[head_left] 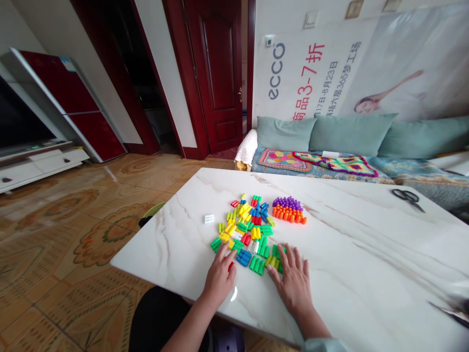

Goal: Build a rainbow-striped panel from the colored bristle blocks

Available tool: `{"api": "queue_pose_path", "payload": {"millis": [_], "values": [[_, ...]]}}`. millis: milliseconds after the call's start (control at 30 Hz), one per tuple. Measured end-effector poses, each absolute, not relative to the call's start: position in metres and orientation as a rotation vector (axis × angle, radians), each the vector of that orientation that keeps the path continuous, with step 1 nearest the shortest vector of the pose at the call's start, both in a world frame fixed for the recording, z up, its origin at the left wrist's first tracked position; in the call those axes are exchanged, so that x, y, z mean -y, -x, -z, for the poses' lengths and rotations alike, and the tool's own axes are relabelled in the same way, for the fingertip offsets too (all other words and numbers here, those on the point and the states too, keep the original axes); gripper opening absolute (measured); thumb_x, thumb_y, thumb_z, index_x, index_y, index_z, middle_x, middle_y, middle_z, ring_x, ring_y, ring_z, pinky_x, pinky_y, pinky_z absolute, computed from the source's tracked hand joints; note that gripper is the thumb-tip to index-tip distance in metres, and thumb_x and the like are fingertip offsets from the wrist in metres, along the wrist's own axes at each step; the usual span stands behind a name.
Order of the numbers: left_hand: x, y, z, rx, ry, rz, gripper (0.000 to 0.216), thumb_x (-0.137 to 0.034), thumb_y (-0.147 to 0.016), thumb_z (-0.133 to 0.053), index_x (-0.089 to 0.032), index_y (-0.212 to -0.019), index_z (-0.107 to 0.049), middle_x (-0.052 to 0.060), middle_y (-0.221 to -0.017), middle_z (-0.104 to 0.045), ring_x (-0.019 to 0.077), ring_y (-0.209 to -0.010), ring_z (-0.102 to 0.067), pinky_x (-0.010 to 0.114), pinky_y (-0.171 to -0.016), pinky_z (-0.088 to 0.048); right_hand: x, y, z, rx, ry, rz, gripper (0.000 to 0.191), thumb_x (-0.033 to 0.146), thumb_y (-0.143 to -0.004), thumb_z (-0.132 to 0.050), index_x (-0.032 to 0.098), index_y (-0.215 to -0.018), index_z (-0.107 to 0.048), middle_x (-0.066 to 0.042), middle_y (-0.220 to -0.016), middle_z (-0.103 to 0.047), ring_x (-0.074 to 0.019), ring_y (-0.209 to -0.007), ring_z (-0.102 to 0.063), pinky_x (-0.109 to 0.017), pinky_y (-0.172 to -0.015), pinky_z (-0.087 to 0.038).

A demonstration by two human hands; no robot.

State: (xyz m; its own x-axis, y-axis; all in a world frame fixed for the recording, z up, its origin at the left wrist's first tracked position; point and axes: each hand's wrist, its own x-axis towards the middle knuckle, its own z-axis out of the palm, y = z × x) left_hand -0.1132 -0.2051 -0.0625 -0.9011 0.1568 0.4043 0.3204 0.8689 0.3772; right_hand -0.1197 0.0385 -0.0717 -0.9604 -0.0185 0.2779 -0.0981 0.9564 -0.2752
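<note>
Left hand point(221, 274), loosely spread, is at the near edge of heaped multicoloured plastic pieces point(243, 227) on the marbled desk point(359, 274); purple beads point(287, 202) sit behind orange beads point(288, 215); the right hand point(295, 282), spread palm-down, partly covers green pieces point(275, 251); black-handled scissors point(416, 201) lie well apart, farther right.

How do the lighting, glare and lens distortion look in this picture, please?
Head view: a bright crescent of glare on the glossy white marbled tabletop, beside the bare left hand; head view: deep shadow inside the open doorway; head view: wide-angle distortion, tilting the tall red refrigerator and dark red panelled door; head view: multicoloured plastic pieces reasonably clear.
</note>
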Motion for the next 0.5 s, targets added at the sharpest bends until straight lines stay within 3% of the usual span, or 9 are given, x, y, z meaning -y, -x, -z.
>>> {"api": "queue_pose_path", "payload": {"millis": [133,233,300,500], "values": [[0.224,0.154,0.037,2.553,0.240,0.772,0.038,-0.025,-0.094,-0.038,-0.024,-0.128,-0.056,0.008,-0.141,-0.048,0.0202,-0.135,-0.041,0.038,-0.112,-0.037,-0.039,0.120,0.070,2.827,-0.083,-0.454,0.068,0.064,-0.090,-0.033,0.022,-0.143,-0.041,-0.009,-0.151,-0.036,-0.0341,-0.142,-0.022,-0.059,-0.111,-0.020],[0.243,0.197,0.031,2.500,-0.129,0.839,0.043,-0.035,-0.091,-0.044,-0.020,-0.131,-0.052,0.012,-0.147,-0.041,0.0286,-0.142,-0.027,0.050,-0.115,-0.027,-0.039,0.120,0.069,2.829,-0.081,-0.449,0.069,0.064,-0.090,-0.033,0.021,-0.144,-0.040,-0.010,-0.151,-0.035,-0.0338,-0.142,-0.021,-0.059,-0.111,-0.020],[0.252,0.223,0.033,2.567,-0.337,0.945,0.048,-0.039,-0.091,-0.043,-0.018,-0.133,-0.050,0.015,-0.146,-0.042,0.0315,-0.142,-0.026,0.056,-0.114,-0.024,-0.039,0.120,0.069,2.826,-0.083,-0.437,0.068,0.064,-0.090,-0.033,0.022,-0.144,-0.039,-0.009,-0.151,-0.035,-0.0333,-0.142,-0.021,-0.059,-0.111,-0.020],[0.259,0.252,0.037,2.662,-0.158,1.051,0.044,-0.040,-0.096,-0.032,-0.019,-0.122,-0.060,0.008,-0.124,-0.065,0.0203,-0.117,-0.059,0.032,-0.101,-0.045,-0.040,0.122,0.076,2.802,-0.086,-0.437,0.067,0.064,-0.090,-0.035,0.024,-0.144,-0.039,-0.008,-0.152,-0.035,-0.0330,-0.142,-0.021,-0.059,-0.112,-0.020]]}}
